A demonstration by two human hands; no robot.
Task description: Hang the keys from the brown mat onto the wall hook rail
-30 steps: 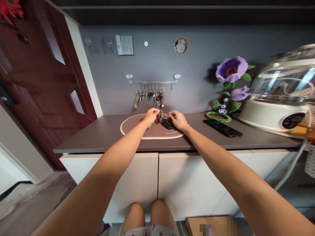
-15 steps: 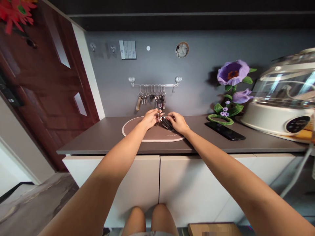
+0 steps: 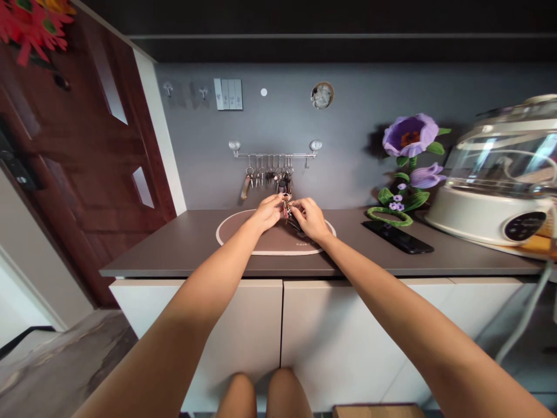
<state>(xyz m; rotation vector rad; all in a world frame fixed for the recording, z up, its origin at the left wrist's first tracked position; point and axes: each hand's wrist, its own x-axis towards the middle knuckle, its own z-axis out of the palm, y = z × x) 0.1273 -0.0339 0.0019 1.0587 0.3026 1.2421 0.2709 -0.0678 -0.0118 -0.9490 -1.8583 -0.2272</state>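
Note:
Between my two hands, over the brown mat, is a bunch of keys (image 3: 287,210) on a ring, with a dark piece hanging low on the right. My left hand (image 3: 268,212) grips the ring's left side with its fingertips. On the other side, my right hand (image 3: 310,217) pinches the keys and the dark piece; its fingers hide part of them. Just behind, a clear hook rail (image 3: 274,155) on the grey wall carries several hanging key sets (image 3: 261,176). The oval mat (image 3: 235,229) with a pale rim lies under my hands on the counter.
A black phone (image 3: 398,237) lies on the counter (image 3: 161,244) at the right. Behind it stands a purple fabric flower (image 3: 411,136), and farther right a white appliance (image 3: 483,212) with a clear dome. A dark red door (image 3: 87,157) is at the left.
My right hand has moved a little left, closer to my left hand, and the dark piece now hangs more beneath its fingers. The view has tilted slightly upward.

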